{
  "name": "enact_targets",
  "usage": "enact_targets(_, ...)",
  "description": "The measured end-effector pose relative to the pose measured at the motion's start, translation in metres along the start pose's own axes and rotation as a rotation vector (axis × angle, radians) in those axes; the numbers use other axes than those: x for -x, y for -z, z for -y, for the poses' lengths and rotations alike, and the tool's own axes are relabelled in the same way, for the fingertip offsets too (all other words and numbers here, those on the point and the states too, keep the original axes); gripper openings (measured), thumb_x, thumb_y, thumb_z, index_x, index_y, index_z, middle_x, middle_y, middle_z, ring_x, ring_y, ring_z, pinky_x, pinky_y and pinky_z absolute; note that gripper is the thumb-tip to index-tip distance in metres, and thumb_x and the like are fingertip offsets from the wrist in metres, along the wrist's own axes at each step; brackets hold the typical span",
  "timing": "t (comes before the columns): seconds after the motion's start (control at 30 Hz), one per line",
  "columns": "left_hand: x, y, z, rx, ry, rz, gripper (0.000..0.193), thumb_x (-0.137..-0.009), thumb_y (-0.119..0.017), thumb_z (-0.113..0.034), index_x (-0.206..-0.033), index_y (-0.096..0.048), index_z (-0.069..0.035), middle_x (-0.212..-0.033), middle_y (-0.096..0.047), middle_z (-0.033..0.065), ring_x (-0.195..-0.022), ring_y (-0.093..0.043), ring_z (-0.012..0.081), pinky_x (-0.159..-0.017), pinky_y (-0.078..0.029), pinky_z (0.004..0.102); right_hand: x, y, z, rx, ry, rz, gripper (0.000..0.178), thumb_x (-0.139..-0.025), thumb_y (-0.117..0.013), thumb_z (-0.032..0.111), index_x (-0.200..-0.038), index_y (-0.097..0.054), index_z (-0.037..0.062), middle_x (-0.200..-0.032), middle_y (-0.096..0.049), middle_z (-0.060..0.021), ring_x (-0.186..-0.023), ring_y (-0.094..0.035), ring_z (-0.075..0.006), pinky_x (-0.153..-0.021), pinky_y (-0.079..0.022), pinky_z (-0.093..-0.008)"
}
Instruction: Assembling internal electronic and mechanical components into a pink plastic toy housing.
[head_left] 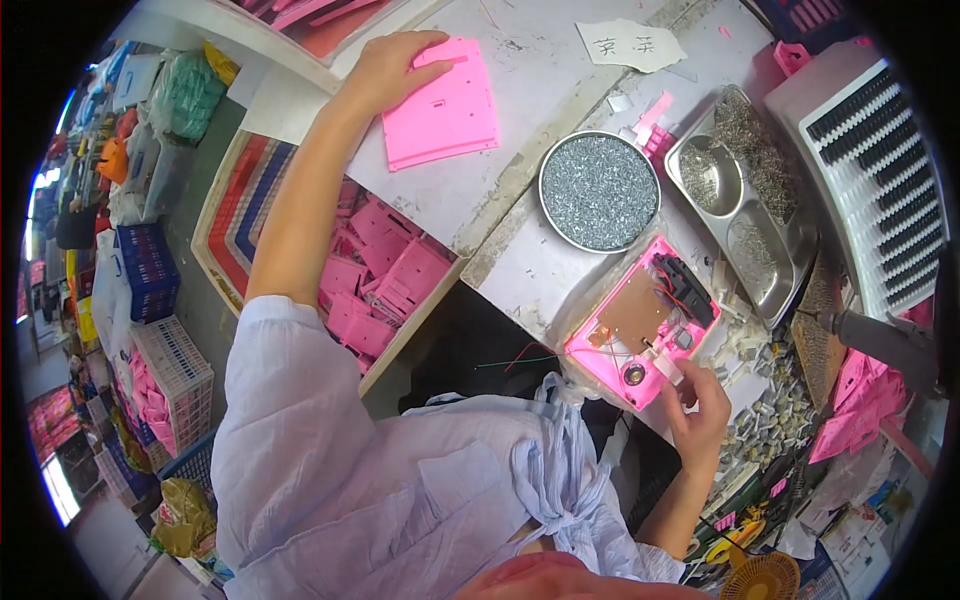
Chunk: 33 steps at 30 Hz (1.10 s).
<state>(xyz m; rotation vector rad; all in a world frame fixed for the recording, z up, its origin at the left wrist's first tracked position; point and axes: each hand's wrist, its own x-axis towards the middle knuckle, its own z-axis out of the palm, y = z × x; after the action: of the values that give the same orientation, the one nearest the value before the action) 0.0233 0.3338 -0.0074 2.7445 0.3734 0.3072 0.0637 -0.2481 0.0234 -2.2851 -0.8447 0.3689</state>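
Observation:
My left hand point(397, 70) grips the top left edge of a flat pink plastic panel point(440, 115) on the grey table, fingers and thumb over its face. In front of my body lies an open pink plastic casing point(652, 378), with a brown board point(635, 312), a black part with wires point(683, 285) and a round metal-centred part point(634, 374) inside. My right hand point(698, 410) is closed at the casing's near right corner, its fingertips pinching a small white part point(664, 364). Red and green wires point(515, 362) trail from the casing's left side.
A round tin of small screws point(600, 190) stands beyond the casing. Right of it are a metal compartment tray point(680, 160) with small metal parts, a heap of small parts point(765, 400) and a rack of black and white pieces point(875, 155). More pink panels point(385, 265) fill a box at left.

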Motion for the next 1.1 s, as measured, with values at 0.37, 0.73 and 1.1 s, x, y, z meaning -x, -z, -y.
enact_targets(0.37,0.058,0.024,-0.058,0.391,-0.141,-0.275,0.043,-0.098,-0.069,-0.009,-0.139,-0.059,0.002,-0.139,-0.062,0.0149,-0.127,-0.06,0.0226,-0.109,-0.045,0.0342,-0.006,0.001,0.006,-0.013,0.026,-0.064,0.029,-0.082,-0.081,0.01,-0.109,-0.071,0.0049,-0.082,-0.068,-0.008,-0.064,-0.064,-0.0196,-0.058,-0.052,-0.0303)
enact_targets(0.73,0.09,-0.001,-0.181,0.677,-0.372,0.395,0.049,-0.086,-0.067,-0.011,-0.133,-0.06,0.003,-0.129,-0.065,0.0182,-0.121,-0.061,0.0323,-0.108,-0.043,0.0397,-0.001,-0.008,-0.01,-0.069,0.125,-0.117,0.023,-0.082,-0.081,0.01,-0.103,-0.072,0.0058,-0.078,-0.067,-0.0064,-0.061,-0.062,-0.0178,-0.054,-0.049,-0.0299)
enact_targets(1.1,0.1,-0.068,-0.233,0.682,-0.635,0.435,0.054,-0.086,-0.075,-0.032,-0.127,-0.063,0.001,-0.116,-0.068,0.017,-0.108,-0.061,0.0391,-0.099,-0.047,0.0478,-0.012,-0.017,-0.017,-0.055,0.231,-0.125,0.021,-0.082,-0.08,0.011,-0.101,-0.071,0.0066,-0.079,-0.068,-0.0089,-0.064,-0.065,-0.0247,-0.057,-0.052,-0.0342)
